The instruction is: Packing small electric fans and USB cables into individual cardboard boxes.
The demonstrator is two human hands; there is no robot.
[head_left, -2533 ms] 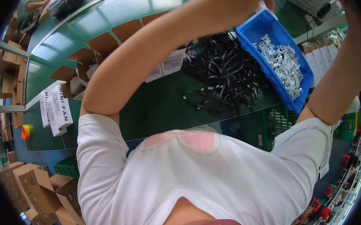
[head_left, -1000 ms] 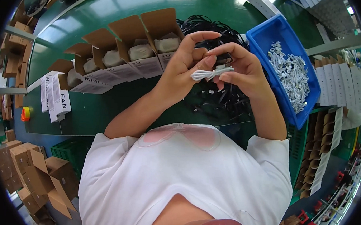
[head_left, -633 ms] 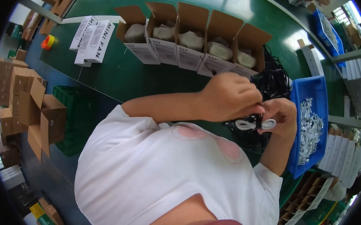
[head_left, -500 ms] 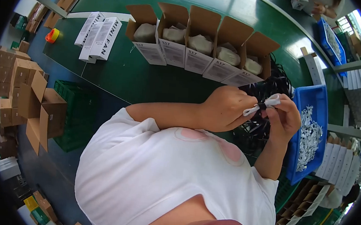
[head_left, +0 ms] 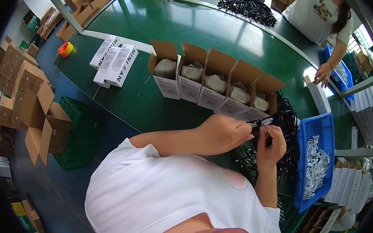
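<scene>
Head view from the left of two side-by-side fisheye cameras worn on the person's head. The lens looks down from close above the white shirt (head_left: 168, 193), with the left hand (head_left: 228, 134) and right hand (head_left: 272, 144) right of centre and the table (head_left: 180, 25) extending beyond; straight edges bow toward the rim.
</scene>
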